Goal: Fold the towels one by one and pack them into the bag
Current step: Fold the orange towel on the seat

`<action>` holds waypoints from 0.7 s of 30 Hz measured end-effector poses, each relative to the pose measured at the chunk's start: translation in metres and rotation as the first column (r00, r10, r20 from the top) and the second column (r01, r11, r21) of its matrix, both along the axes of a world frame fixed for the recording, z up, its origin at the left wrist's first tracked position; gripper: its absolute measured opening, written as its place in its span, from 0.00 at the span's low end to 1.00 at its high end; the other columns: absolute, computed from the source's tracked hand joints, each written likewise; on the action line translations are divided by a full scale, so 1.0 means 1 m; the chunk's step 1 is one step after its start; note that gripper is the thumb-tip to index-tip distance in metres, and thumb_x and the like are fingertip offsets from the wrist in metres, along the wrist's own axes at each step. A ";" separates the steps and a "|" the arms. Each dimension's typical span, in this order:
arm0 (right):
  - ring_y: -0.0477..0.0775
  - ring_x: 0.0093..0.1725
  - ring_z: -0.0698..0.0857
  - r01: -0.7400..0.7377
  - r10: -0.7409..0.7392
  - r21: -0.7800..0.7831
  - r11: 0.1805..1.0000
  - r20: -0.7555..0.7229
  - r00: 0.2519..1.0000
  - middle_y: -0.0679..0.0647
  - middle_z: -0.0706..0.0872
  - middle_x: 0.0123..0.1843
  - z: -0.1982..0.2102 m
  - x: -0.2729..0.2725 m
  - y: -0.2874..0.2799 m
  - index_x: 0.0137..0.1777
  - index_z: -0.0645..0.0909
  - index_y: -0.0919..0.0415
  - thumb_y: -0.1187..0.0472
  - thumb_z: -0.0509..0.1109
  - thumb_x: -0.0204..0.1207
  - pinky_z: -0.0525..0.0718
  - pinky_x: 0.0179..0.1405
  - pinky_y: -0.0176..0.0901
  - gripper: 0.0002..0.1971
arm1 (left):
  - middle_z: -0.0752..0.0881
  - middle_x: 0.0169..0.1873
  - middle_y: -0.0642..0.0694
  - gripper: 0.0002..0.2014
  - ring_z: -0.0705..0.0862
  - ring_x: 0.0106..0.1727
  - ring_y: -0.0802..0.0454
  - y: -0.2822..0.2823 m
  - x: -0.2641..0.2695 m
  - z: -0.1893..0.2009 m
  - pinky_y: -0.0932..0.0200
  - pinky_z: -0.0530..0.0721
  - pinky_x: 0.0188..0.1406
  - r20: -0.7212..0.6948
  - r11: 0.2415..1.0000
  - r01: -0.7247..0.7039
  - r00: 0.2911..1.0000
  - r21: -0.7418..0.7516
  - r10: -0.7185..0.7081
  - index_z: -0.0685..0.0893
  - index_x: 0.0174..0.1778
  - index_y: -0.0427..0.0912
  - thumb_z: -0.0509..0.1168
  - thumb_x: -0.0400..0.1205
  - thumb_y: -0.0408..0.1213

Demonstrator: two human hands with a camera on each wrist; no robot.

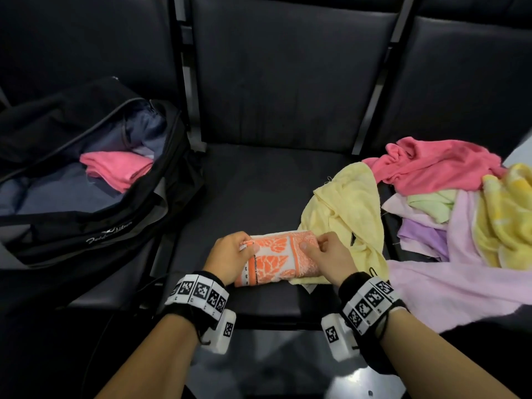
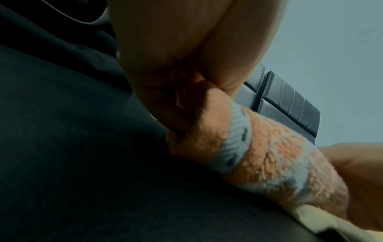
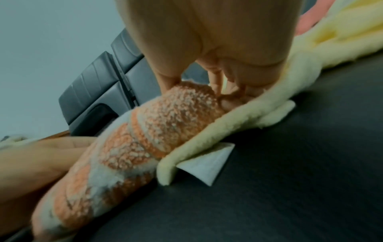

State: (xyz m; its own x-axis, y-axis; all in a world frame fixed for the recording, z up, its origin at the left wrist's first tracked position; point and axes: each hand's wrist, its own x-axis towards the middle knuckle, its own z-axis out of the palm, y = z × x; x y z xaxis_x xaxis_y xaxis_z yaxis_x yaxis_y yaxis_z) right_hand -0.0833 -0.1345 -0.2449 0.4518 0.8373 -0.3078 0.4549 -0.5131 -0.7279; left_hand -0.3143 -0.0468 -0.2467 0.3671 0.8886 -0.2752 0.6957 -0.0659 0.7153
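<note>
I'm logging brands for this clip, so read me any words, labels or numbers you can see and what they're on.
Bag: white script logo on its front, starts "F", rest too blurred to read.
Wristbands: square black-and-white code markers, no words.
Orange towel: pattern only, no text.

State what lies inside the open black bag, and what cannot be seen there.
Inside the black bag lies one folded pink towel on blue-grey lining. Anything beneath that towel, or under the bag's near wall and flap, is hidden.
</note>
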 end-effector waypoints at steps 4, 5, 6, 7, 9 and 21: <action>0.53 0.55 0.85 -0.030 0.024 -0.068 0.997 -0.089 0.996 0.49 0.86 0.53 0.003 0.000 0.003 0.59 0.80 0.58 0.44 0.75 0.76 0.82 0.56 0.47 0.20 | 0.87 0.43 0.56 0.09 0.86 0.49 0.52 -0.001 0.000 0.001 0.53 0.82 0.48 -0.079 0.999 0.010 0.997 0.042 -0.007 0.80 0.40 0.54 0.67 0.82 0.52; 0.53 0.54 0.86 -0.029 0.022 -0.062 0.998 -0.107 0.994 0.50 0.87 0.52 0.004 0.000 0.004 0.56 0.81 0.58 0.45 0.76 0.75 0.82 0.54 0.46 0.18 | 0.87 0.42 0.56 0.09 0.86 0.48 0.52 -0.001 -0.001 0.003 0.53 0.83 0.48 -0.084 0.999 0.007 0.996 0.038 -0.003 0.80 0.39 0.55 0.67 0.82 0.52; 0.54 0.52 0.87 -0.023 0.017 -0.048 0.999 -0.126 0.992 0.50 0.87 0.50 0.007 -0.001 0.004 0.52 0.82 0.58 0.47 0.78 0.74 0.82 0.51 0.46 0.17 | 0.87 0.42 0.56 0.09 0.86 0.48 0.52 -0.002 -0.003 0.005 0.53 0.83 0.48 -0.085 1.000 0.001 0.996 0.027 0.001 0.79 0.39 0.55 0.67 0.82 0.53; 0.54 0.50 0.87 -0.016 0.012 -0.028 0.999 -0.136 0.991 0.51 0.88 0.47 0.009 -0.002 0.004 0.49 0.82 0.58 0.48 0.79 0.73 0.82 0.49 0.45 0.15 | 0.87 0.43 0.57 0.08 0.86 0.49 0.52 -0.003 -0.004 0.007 0.53 0.84 0.49 -0.082 1.000 -0.010 0.997 0.011 0.011 0.79 0.39 0.56 0.68 0.81 0.53; 0.51 0.43 0.86 -0.013 0.018 0.037 0.999 -0.118 0.993 0.49 0.88 0.41 0.018 -0.005 0.004 0.41 0.83 0.56 0.50 0.82 0.70 0.80 0.41 0.39 0.13 | 0.87 0.43 0.57 0.06 0.86 0.47 0.53 -0.007 -0.008 0.012 0.52 0.86 0.50 -0.069 0.998 -0.055 0.996 -0.029 0.053 0.80 0.42 0.57 0.69 0.79 0.51; 0.40 0.33 0.81 -0.464 0.440 0.359 0.810 0.151 0.885 0.45 0.84 0.35 0.143 -0.068 0.039 0.39 0.78 0.48 0.52 0.81 0.58 0.78 0.31 0.32 0.15 | 0.78 0.72 0.58 0.47 0.78 0.71 0.64 -0.008 -0.038 0.101 0.63 0.79 0.70 0.461 0.982 0.189 0.874 -0.032 -0.153 0.69 0.79 0.60 0.80 0.63 0.42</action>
State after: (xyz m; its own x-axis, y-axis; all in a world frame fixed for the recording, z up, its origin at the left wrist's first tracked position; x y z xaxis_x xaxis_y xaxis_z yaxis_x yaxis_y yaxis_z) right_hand -0.1513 -0.0959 -0.1017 0.0005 0.9963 0.0855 0.6143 0.0671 -0.7862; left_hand -0.3525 -0.0544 -0.1461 0.6116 0.7844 -0.1031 0.2754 -0.0889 0.9572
